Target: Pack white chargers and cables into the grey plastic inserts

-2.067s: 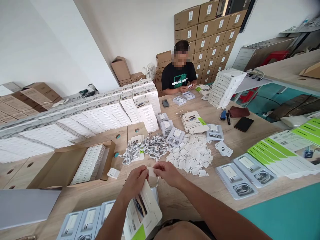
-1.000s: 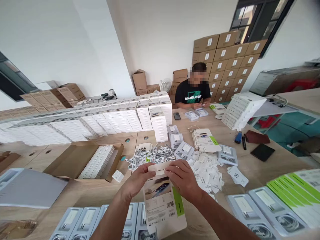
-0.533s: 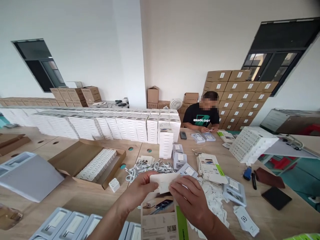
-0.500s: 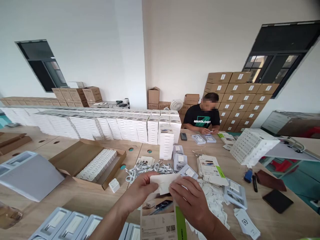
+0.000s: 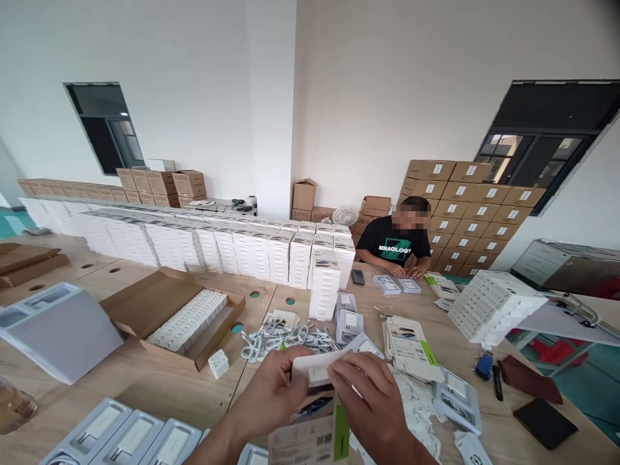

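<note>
Box held in front of cables; top flap pinched at either side by L hand & R hand, fingers curled in; could prob. be creased if pressed unevenly.

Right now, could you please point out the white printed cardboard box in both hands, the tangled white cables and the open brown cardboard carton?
White printed cardboard box [image 5: 311, 427]: head view, lower panel.
Tangled white cables [image 5: 301, 334]: head view, middle loops.
Open brown cardboard carton [image 5: 148, 300]: head view, bare left half.
</note>
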A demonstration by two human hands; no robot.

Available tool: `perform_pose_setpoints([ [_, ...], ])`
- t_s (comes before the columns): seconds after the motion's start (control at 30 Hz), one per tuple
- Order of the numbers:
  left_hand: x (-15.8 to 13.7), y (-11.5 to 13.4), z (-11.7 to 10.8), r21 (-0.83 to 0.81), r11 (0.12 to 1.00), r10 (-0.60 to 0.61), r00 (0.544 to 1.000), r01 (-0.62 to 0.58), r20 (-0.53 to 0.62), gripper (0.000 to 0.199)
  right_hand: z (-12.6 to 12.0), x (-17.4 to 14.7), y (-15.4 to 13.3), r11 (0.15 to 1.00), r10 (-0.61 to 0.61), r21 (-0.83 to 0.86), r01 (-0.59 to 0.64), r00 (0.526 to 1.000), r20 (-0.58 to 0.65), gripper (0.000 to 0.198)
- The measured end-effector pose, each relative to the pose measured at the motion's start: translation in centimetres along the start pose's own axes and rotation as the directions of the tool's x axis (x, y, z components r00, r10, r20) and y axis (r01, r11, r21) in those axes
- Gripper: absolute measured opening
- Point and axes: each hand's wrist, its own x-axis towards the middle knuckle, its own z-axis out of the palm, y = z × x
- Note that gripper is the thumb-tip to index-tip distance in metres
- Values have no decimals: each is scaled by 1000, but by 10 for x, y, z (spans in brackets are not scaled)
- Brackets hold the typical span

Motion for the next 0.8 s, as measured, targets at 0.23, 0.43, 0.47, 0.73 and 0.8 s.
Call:
perform_pose_setpoints([
  [0.23, 1, -6, -1, 158, 987, -10, 997, 22, -75, 19, -5, 3, 6, 761, 526, 317, -566, 824, 209, 37],
  [0.43, 1, -15, -2, 387, 919, 93, 995, -70, -42, 15, -16, 15, 10, 250, 561, 458, -853, 514, 649, 24],
  [0.47, 1, -15, -2, 408, 910, 103, 994, -78, -40, 16, -16, 16, 10, 238, 564, 461, -855, 508, 651, 21],
  [0.73, 0, -14, -1, 463, 881, 122, 992, -98, -22, 22, -16, 18, 12, 280, 592, 436, -855, 511, 623, 16],
  [0.8, 0, -14, -1, 477, 872, 141, 990, -113, -24, 24, -17, 20, 12, 306, 586, 431, -849, 525, 617, 18],
])
